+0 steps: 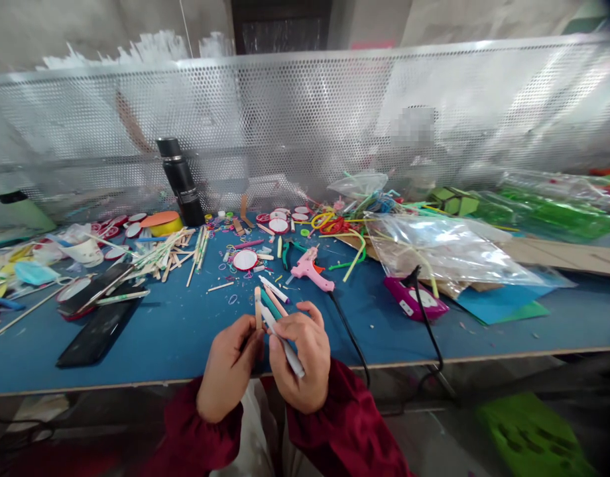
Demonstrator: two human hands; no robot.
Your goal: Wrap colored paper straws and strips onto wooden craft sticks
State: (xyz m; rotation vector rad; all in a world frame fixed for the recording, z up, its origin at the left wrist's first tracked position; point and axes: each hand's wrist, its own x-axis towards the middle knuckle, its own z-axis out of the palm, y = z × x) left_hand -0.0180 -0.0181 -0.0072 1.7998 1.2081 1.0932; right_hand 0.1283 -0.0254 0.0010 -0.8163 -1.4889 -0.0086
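At the table's front edge, my left hand [228,368] pinches a wooden craft stick [258,308] that points away from me. My right hand [305,354] grips a light grey marker pen [292,358], its far end close beside the stick. Just beyond my fingers lie a teal marker [270,305], a pinkish marker [276,293] and a white marker [274,289] with a purple end; my right hand partly covers them. A pink glue gun [312,270] rests farther back, near green-handled pliers [286,254].
On the blue table [185,338] are a black phone [99,331], a pile of sticks [173,252], a black bottle [182,182], round white pieces with red rims [246,260], a purple device [415,298] with a black cable and plastic bags [434,245]. A perforated metal screen [295,119] stands behind.
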